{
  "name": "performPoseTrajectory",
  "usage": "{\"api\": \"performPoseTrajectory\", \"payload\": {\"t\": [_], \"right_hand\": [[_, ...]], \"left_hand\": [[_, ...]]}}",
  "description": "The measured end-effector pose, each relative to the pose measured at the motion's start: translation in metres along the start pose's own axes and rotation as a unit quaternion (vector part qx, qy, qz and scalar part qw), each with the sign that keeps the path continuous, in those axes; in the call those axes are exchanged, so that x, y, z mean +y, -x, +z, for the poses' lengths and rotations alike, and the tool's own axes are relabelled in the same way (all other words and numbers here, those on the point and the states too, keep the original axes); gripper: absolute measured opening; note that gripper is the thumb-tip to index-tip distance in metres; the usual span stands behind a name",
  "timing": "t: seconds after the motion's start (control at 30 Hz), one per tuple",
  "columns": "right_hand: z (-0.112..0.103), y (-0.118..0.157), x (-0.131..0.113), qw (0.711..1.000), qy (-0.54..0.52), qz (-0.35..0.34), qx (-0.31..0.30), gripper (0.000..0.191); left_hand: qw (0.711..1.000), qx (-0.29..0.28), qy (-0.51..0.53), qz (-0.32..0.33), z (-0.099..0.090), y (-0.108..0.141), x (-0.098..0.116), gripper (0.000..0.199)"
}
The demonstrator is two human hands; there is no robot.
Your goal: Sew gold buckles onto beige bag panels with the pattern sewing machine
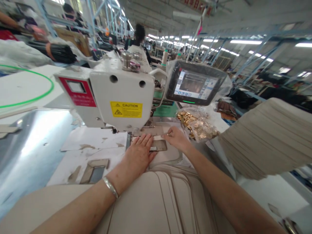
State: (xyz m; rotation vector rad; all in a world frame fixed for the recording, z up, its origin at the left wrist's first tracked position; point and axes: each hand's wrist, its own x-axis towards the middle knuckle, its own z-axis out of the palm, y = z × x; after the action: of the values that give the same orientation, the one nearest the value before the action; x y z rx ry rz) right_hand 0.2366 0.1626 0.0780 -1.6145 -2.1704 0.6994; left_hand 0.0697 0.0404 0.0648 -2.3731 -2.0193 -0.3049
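Note:
My left hand (139, 156) lies flat, fingers stretched, on a beige strip and the metal frame (161, 145) under the sewing machine head (122, 97). The fingers of my right hand (175, 139) are pinched at the right end of the beige strip (158, 137), with a small metallic piece showing between them. Beneath the frame is a rounded beige panel (170, 155). A silver bracelet (111, 188) circles my left wrist. The needle area is partly hidden behind the machine head.
Stacked beige panels (151, 201) fill the near edge, and another stack (265, 139) stands at the right. A bag of gold-coloured metal parts (197, 125) lies below the control screen (195, 84). A small square frame (95, 171) sits at the left. A person (138, 35) is behind the machine.

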Motion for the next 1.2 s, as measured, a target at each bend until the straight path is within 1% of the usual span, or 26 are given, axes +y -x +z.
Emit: {"api": "performPoseTrajectory", "payload": {"t": [0.07,0.1,0.17,0.3,0.47,0.57,0.63,0.7,0.73,0.77,0.83,0.87,0.93,1.0,1.03,1.1,1.2], "right_hand": [[-0.004,0.001,-0.004,0.999,0.033,0.006,-0.026,0.021],[-0.006,0.0,-0.005,0.998,0.036,0.007,-0.051,0.018],[-0.006,-0.002,-0.008,0.995,0.025,0.015,-0.092,0.02],[-0.003,-0.007,-0.009,0.993,0.002,0.026,-0.112,0.02],[-0.004,-0.009,-0.013,0.986,-0.018,0.051,-0.155,0.023],[-0.008,-0.012,-0.018,0.986,0.012,0.049,-0.161,0.023],[-0.012,-0.013,-0.023,0.989,0.053,0.022,-0.138,0.024],[-0.017,-0.012,-0.029,0.991,0.073,-0.019,-0.113,0.026],[-0.019,-0.012,-0.032,0.991,0.063,-0.028,-0.11,0.027],[-0.021,-0.011,-0.035,0.993,0.039,-0.022,-0.113,0.029],[-0.024,-0.01,-0.038,0.989,-0.047,0.032,-0.139,0.031],[-0.025,-0.009,-0.039,0.98,-0.102,0.067,-0.155,0.031],[-0.027,-0.009,-0.037,0.954,-0.207,0.121,-0.178,0.031],[-0.027,-0.009,-0.033,0.927,-0.284,0.146,-0.197,0.029],[-0.027,-0.009,-0.03,0.917,-0.309,0.151,-0.204,0.028],[-0.025,-0.01,-0.024,0.906,-0.333,0.155,-0.21,0.027],[-0.021,-0.01,-0.017,0.907,-0.336,0.158,-0.196,0.029]], "left_hand": [[1.0,-0.004,0.0,-0.001,0.0,0.0,0.0,0.056],[1.0,-0.006,0.0,-0.001,0.001,0.0,0.0,0.056],[1.0,-0.004,0.002,0.001,0.001,-0.001,0.0,0.056],[1.0,0.001,0.009,0.005,0.003,-0.001,-0.001,0.057],[1.0,0.007,0.018,0.008,0.005,-0.001,-0.002,0.057],[1.0,0.018,0.015,0.011,0.005,0.0,-0.002,0.057],[1.0,0.016,0.014,0.013,0.004,0.001,-0.001,0.057],[1.0,0.013,0.017,0.015,0.003,0.001,-0.001,0.057],[1.0,0.014,0.019,0.017,0.003,0.002,-0.002,0.056],[0.999,0.016,0.022,0.019,0.003,0.002,-0.002,0.055],[0.999,0.023,0.027,0.024,0.004,0.001,-0.003,0.054],[0.999,0.025,0.029,0.025,0.005,0.001,-0.003,0.054],[0.999,0.03,0.029,0.026,0.007,0.001,-0.005,0.054],[0.999,0.031,0.027,0.029,0.008,0.001,-0.005,0.055],[0.999,0.03,0.027,0.03,0.008,0.001,-0.005,0.055],[0.999,0.025,0.026,0.03,0.007,0.001,-0.005,0.055],[1.0,0.007,0.018,0.022,0.004,0.0,-0.004,0.056]]}}
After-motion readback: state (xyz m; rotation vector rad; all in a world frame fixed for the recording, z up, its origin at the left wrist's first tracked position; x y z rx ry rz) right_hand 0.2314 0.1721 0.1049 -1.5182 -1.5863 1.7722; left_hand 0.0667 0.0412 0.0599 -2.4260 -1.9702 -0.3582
